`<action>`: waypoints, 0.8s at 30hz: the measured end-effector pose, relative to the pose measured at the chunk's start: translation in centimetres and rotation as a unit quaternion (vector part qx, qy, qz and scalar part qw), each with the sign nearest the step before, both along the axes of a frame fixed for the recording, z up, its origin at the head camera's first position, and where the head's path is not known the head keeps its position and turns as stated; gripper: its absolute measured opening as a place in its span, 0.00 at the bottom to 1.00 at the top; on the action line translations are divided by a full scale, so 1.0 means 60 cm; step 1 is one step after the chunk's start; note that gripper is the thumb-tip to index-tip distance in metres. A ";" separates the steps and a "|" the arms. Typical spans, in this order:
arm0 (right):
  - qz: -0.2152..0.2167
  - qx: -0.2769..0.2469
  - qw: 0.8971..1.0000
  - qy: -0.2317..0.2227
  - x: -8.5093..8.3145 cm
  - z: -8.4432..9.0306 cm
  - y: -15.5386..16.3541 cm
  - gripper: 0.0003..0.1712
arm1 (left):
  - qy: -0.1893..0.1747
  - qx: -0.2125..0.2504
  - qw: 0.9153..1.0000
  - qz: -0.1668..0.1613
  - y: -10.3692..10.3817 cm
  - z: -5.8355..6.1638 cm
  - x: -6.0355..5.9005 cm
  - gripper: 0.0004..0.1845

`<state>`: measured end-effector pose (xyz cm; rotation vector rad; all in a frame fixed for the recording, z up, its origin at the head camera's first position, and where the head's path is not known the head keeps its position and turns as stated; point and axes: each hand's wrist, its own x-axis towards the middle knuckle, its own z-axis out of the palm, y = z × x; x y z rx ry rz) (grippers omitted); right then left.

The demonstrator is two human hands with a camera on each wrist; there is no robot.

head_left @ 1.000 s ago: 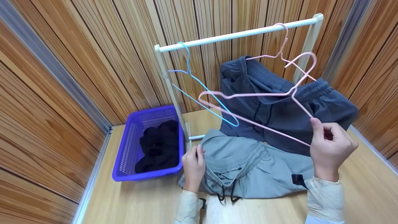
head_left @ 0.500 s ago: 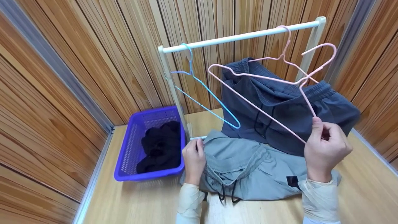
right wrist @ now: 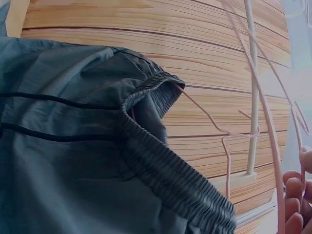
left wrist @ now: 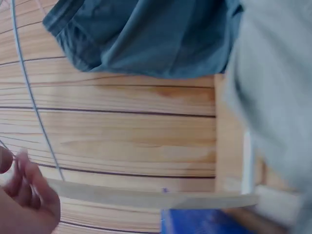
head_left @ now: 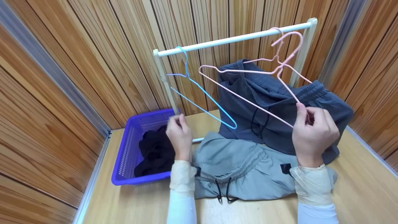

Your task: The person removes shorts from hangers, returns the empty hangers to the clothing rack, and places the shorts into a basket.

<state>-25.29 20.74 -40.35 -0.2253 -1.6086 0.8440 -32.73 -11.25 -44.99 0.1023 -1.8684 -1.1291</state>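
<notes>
While our right hand point(head_left: 314, 132) pinches the pink hanger point(head_left: 248, 84) in front of the white rail point(head_left: 233, 39), our left hand point(head_left: 179, 137) hovers loosely curled, holding nothing, over the purple basket's point(head_left: 124, 161) right rim. Dark blue shorts point(head_left: 279, 105) hang behind; grey shorts point(head_left: 245, 165) lie near the floor's front edge. We read no writing.

Head view: from above, facing forward and down at the rack point(head_left: 233, 39).
Wrist views: close, sharing the dark shorts point(right wrist: 73, 146).
</notes>
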 end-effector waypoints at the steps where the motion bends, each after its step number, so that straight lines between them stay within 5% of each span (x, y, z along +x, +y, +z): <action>1: -0.002 0.008 1.000 0.001 -0.004 0.004 -0.002 0.22 | -0.002 0.012 1.000 0.008 -0.005 0.007 -0.006 0.11; 6: -0.004 0.051 0.999 -0.009 -0.026 0.032 -0.015 0.27 | -0.036 0.032 0.999 0.022 -0.026 0.033 -0.036 0.23; 10: -0.002 0.070 0.997 -0.017 -0.046 0.058 -0.026 0.30 | -0.059 0.036 0.998 -0.007 -0.035 0.045 -0.060 0.26; 18: 0.014 0.087 0.995 -0.044 -0.076 0.085 -0.042 0.31 | -0.099 0.045 0.992 -0.069 -0.039 0.058 -0.092 0.23; 24: 0.028 0.122 0.990 -0.067 -0.092 0.086 -0.052 0.29 | -0.119 0.024 0.989 -0.084 -0.040 0.055 -0.103 0.16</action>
